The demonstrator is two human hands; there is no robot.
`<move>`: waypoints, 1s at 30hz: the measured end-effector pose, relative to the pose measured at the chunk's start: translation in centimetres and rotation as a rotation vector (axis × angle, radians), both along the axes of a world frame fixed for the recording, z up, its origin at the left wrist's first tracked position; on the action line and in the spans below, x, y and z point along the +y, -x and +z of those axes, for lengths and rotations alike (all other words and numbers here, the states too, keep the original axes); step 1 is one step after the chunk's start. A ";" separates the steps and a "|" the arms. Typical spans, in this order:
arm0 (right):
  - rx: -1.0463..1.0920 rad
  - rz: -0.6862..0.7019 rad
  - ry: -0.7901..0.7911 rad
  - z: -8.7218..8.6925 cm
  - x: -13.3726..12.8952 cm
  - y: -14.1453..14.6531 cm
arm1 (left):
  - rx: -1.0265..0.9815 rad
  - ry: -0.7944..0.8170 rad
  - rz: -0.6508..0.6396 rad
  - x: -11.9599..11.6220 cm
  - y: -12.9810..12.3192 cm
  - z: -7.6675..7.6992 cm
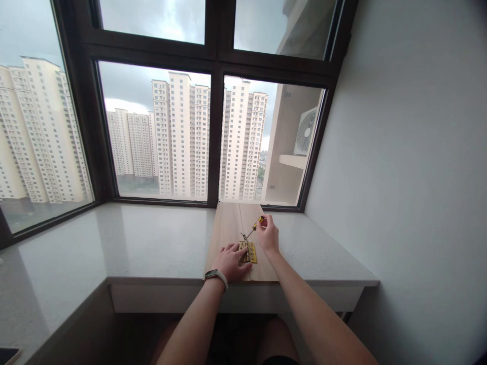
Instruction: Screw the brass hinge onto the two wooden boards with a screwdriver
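Note:
Two light wooden boards [225, 225] lie side by side on the white sill, with a narrow seam between them. Across the seam rests a brass hinge [253, 252]. My left hand [232, 261], with a banded watch on its wrist, lies spread over the hinge's left part, fingers apart. In my right hand [268, 234] is a yellow and black screwdriver [257, 223], its shaft slanting down to the left. The tip is by a few small metal pieces [244, 236] just beyond the hinge, too small to tell apart.
The pale stone sill [160, 243] extends to both sides and ends at a front edge above my legs. Dark window frames [215, 142] rise behind it. A white wall [399, 152] stands at the right. A dark flat object [8, 355] sits at the lower left corner.

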State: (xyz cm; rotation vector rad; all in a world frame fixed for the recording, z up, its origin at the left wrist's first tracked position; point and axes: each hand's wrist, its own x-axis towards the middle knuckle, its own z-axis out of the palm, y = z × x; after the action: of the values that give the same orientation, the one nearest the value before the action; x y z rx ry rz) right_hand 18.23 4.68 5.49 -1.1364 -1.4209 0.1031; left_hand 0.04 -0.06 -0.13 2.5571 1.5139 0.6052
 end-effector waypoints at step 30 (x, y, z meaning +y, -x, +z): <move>-0.063 0.038 -0.057 0.9 -0.3 1.1 | -0.069 -0.108 0.032 -1.1 -0.5 0.2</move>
State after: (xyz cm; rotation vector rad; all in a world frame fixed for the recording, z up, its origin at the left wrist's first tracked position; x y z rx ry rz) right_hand 17.15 4.38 6.42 -1.0747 -1.4923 0.0534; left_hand 0.55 -1.17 0.02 2.5654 1.5423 0.7914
